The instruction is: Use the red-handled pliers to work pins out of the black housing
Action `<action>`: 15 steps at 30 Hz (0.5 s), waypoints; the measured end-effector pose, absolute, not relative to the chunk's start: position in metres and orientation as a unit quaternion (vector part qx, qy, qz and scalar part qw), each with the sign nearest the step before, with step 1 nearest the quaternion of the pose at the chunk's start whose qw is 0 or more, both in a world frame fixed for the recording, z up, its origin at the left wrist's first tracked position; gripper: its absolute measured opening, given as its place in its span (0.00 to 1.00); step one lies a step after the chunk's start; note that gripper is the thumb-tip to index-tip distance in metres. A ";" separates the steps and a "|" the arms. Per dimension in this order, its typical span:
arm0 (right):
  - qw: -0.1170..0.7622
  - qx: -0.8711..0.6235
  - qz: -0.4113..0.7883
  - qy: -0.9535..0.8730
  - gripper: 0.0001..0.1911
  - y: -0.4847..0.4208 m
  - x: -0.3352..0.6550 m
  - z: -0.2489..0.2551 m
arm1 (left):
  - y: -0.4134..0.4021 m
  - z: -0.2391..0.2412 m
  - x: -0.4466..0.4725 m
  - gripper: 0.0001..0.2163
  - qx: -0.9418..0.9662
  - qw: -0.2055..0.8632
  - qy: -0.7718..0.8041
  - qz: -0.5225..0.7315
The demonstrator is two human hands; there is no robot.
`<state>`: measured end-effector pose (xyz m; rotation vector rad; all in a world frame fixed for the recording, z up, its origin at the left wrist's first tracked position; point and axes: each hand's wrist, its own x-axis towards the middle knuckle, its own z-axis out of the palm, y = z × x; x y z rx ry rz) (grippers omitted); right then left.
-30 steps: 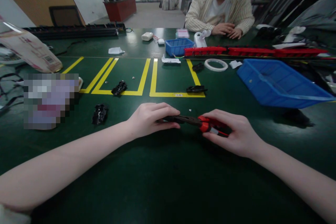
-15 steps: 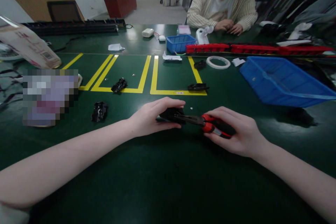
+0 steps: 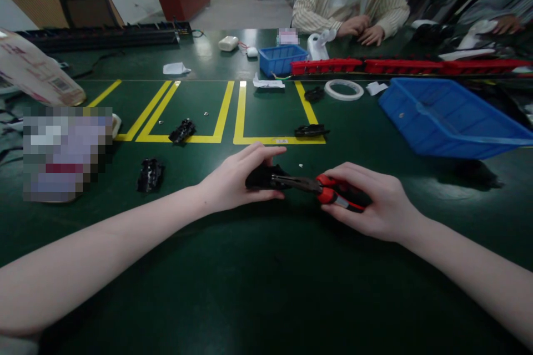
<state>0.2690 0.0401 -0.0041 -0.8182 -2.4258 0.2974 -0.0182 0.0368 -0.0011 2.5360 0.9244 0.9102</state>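
Observation:
My left hand (image 3: 237,177) grips a small black plastic part (image 3: 260,176) between thumb and fingers, above the green table (image 3: 250,288). In my right hand (image 3: 370,199) is a pair of pliers (image 3: 327,189) with red and black handles. The dark jaws point left and meet the black part; what exactly they pinch is too dark to tell. Beyond my hands lies a tiny white bit (image 3: 300,166). Similar black plastic parts lie to the left (image 3: 150,175), on the yellow tape (image 3: 182,131) and farther right (image 3: 311,131).
A large blue bin (image 3: 453,122) stands tilted at the right, beside a tape roll (image 3: 343,90). Behind are a small blue basket (image 3: 283,60) and a long red strip (image 3: 408,66). A packet (image 3: 41,72) stands at the left. Another person's hands (image 3: 362,29) rest across the table.
The view has tilted down and shifted slightly right. The pliers' jaws lie a little farther left over the black part; both hands keep their hold.

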 end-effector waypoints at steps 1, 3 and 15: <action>0.279 -0.307 0.112 -0.903 0.17 0.040 0.269 -0.004 | 0.037 -0.001 -0.018 0.28 0.883 0.146 0.323 0.309; 0.278 -0.306 0.110 -0.904 0.17 0.040 0.268 -0.005 | 0.036 -0.001 -0.018 0.25 0.886 0.151 0.324 0.296; 0.264 -0.295 0.078 -0.915 0.17 0.039 0.267 0.000 | 0.034 0.001 -0.017 0.20 0.896 0.132 0.332 0.265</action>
